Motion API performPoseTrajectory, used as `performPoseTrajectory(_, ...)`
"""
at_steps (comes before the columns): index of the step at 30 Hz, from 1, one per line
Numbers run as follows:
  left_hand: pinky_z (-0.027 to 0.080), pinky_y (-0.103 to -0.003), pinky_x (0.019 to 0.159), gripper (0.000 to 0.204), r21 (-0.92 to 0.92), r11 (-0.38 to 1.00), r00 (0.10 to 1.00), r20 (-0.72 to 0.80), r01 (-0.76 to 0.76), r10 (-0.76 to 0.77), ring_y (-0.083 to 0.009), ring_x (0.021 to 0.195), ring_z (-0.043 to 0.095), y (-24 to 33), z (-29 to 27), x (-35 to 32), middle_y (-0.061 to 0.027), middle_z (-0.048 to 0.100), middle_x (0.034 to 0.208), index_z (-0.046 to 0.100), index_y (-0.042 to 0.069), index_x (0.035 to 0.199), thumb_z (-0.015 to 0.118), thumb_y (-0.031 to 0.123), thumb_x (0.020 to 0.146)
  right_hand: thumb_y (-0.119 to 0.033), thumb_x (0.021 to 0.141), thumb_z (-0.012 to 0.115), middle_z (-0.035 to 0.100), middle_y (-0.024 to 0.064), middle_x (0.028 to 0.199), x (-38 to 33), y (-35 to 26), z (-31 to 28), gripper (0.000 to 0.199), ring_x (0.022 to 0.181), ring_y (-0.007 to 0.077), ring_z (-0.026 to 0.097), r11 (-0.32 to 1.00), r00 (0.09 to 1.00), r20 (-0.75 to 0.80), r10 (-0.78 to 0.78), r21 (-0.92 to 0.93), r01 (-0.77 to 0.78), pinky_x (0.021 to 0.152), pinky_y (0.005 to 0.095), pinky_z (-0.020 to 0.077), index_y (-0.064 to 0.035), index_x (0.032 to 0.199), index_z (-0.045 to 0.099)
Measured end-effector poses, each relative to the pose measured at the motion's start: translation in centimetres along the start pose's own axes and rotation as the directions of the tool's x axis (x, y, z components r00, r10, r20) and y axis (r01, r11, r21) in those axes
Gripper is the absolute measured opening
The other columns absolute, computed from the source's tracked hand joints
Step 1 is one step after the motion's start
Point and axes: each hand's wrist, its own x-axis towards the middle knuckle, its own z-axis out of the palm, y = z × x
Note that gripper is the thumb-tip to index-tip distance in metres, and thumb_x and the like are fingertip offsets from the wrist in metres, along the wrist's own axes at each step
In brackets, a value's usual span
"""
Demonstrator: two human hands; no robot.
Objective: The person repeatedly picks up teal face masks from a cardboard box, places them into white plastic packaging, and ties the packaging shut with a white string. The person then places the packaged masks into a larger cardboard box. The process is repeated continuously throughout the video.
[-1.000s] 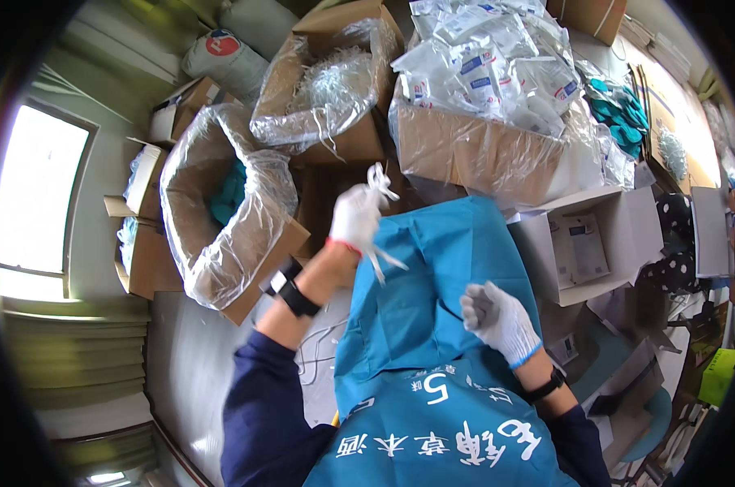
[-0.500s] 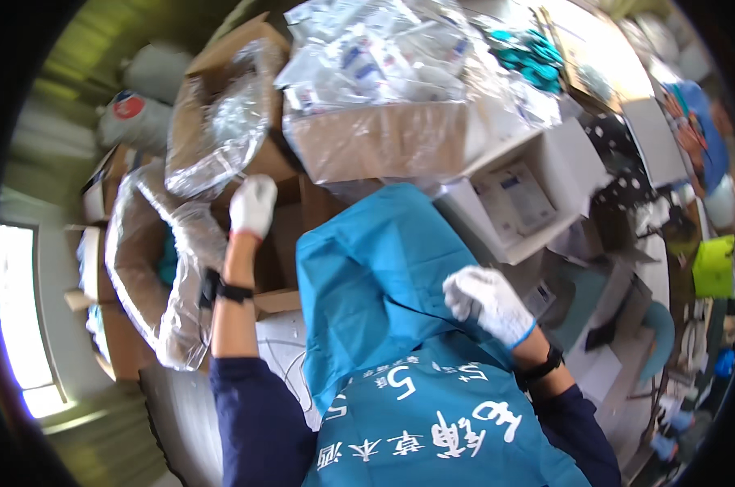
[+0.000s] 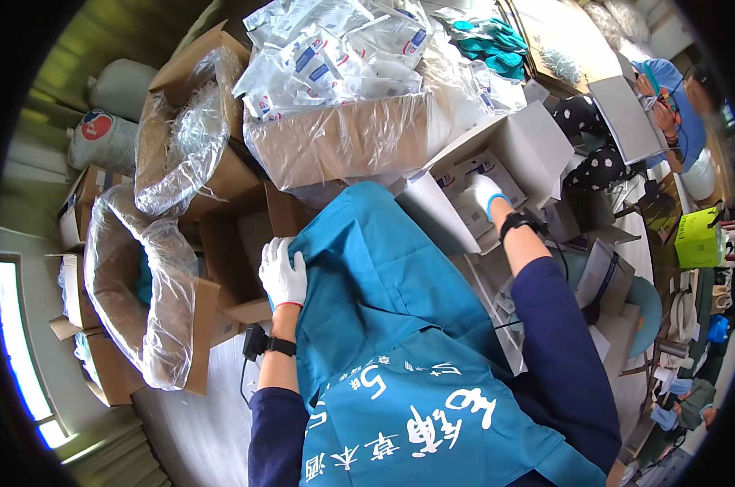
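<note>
A teal cloth (image 3: 384, 276) lies spread in front of me over my lap and the work surface. My left hand (image 3: 283, 272), in a white glove, grips the cloth's left edge. My right hand (image 3: 483, 193), also in a white glove, reaches into an open white carton (image 3: 538, 150) and rests on a flat printed packet (image 3: 475, 174) inside it; its fingers are partly hidden. A black band sits on each wrist.
A large cardboard box (image 3: 343, 142) lined with clear film holds several white sealed packets. Two more lined cardboard boxes (image 3: 152, 300) stand at the left. Teal items (image 3: 493, 40) lie at the back. Another person (image 3: 676, 105) sits at the far right.
My left hand dropped from the lined box at the left down to the cloth's edge. My right hand left the cloth and reached forward into the white carton.
</note>
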Motion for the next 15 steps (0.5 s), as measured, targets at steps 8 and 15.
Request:
performPoseTrajectory(8, 0.038, -0.047, 0.108, 0.033, -0.051, 0.999, 1.000, -0.016, 0.008, -0.009, -0.0331, 0.133, 0.049, 1.0, 0.2, 0.8, -0.0128, 0.060, 0.135, 0.065, 0.014, 0.122, 0.062, 0.025, 0.091, -0.035, 0.070, 0.077, 0.061, 0.0257, 0.131, 1.9, -0.7, 1.9, 0.070, 0.124, 0.0399, 0.057, 0.978, 0.995, -0.089, 0.046, 0.208, -0.026, 0.104, 0.0420, 0.0491, -0.0024, 0.130, 0.062)
performPoseTrajectory(15, 0.038, -0.046, 0.108, 0.033, -0.020, 1.000, 0.999, -0.031, -0.006, 0.006, -0.0324, 0.132, 0.050, 0.9, 0.4, 0.6, -0.0125, 0.060, 0.135, 0.065, 0.014, 0.121, 0.063, 0.024, 0.090, -0.037, 0.073, 0.076, 0.062, 0.0212, 0.131, 2.1, -2.8, -0.5, 0.063, 0.120, 0.0381, 0.060, 0.991, 0.992, -0.061, -0.108, 0.078, 0.113, 0.102, 0.0417, 0.0499, -0.0084, 0.127, 0.065)
